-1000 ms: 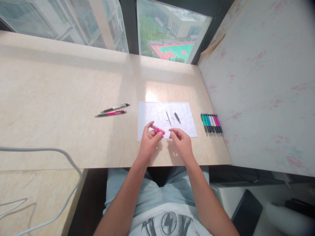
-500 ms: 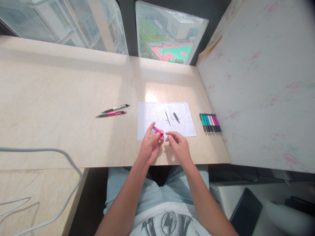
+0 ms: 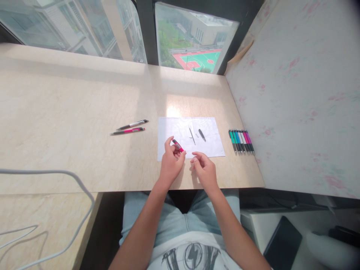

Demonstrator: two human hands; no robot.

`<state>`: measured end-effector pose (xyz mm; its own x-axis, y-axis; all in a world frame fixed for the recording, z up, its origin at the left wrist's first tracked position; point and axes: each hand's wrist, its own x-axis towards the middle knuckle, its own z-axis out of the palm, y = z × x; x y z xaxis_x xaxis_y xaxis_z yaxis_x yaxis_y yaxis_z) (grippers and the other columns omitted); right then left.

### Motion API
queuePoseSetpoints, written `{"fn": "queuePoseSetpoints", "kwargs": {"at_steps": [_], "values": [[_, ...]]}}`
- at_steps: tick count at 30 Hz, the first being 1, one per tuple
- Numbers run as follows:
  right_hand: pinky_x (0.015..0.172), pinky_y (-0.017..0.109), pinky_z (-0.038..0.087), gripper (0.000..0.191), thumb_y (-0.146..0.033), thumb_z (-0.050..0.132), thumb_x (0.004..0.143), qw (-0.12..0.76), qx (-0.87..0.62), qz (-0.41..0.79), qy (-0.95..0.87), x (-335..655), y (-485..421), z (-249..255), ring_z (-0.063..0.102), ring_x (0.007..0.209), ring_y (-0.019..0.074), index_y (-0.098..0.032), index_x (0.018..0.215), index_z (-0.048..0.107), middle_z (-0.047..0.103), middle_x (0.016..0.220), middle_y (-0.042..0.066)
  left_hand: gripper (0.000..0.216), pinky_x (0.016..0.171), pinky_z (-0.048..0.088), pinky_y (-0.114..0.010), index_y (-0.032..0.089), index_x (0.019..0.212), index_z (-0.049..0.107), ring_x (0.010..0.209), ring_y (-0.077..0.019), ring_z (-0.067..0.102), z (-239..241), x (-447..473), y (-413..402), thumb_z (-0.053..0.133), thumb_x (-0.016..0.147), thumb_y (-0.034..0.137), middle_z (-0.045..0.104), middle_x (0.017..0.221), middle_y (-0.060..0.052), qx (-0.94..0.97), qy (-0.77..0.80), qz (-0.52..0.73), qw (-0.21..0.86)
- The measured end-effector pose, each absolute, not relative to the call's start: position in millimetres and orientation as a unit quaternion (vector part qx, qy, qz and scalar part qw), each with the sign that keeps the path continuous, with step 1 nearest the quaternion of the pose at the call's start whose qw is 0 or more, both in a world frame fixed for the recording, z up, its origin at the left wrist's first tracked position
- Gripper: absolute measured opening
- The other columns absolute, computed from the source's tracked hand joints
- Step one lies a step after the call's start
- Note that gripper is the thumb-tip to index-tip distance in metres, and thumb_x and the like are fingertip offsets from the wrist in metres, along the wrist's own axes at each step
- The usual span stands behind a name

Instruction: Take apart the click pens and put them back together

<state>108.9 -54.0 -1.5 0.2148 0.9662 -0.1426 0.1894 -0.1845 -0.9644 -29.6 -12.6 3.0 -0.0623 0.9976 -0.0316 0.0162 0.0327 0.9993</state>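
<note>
My left hand grips a short pink pen barrel between thumb and fingers, just over the near edge of a white sheet of paper. My right hand hovers beside it with the fingertips pinched together; what they hold, if anything, is too small to make out. On the paper lie a thin ink refill, a dark pen tip piece and a tiny part between them.
Two whole pens, one white and one pink, lie left of the paper. A row of several coloured pens lies at the right by the patterned wall. A white cable loops at the near left. The beige table ends close to my lap.
My left hand has turned the pink barrel from lying crosswise to pointing more upright and drawn it slightly closer. My right hand has shifted a little left and toward me.
</note>
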Motion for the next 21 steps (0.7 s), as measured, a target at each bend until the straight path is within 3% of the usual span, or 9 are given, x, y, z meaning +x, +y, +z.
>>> {"fn": "queuePoseSetpoints", "kwargs": {"at_steps": [11,17,21], "values": [[0.078,0.034,0.053,0.024,-0.022,0.048,0.091,0.460,-0.634,0.266,-0.562,112.0,-66.8,-14.1,0.068,0.084,0.0201,-0.021,0.100,0.070,0.072,0.089,0.006,0.053,0.077,0.045,-0.035,0.017,0.119,0.062,0.066,-0.0238,0.060,-1.4,-24.8,53.2,0.068,0.067,0.006,0.052,0.057,0.003,0.613,0.570,0.420,0.351],[0.074,0.032,0.054,0.022,-0.020,0.048,0.091,0.469,-0.626,0.250,-0.571,112.3,-64.9,-17.5,0.068,0.081,0.0188,-0.020,0.095,0.070,0.072,0.088,0.006,0.061,0.073,0.046,-0.036,0.009,0.143,0.039,0.080,-0.0297,0.067,9.5,-13.6,67.7,0.056,0.085,0.020,0.070,0.086,-0.015,0.734,0.632,0.134,0.211],[0.072,0.030,0.055,0.021,-0.020,0.049,0.091,0.470,-0.626,0.245,-0.572,111.9,-64.9,-17.7,0.069,0.081,0.0185,-0.020,0.094,0.070,0.073,0.088,0.006,0.069,0.070,0.045,-0.035,0.009,0.151,0.026,0.082,-0.0290,0.068,12.6,-16.3,63.1,0.053,0.091,0.031,0.072,0.092,-0.016,0.733,0.645,0.114,0.183]]}}
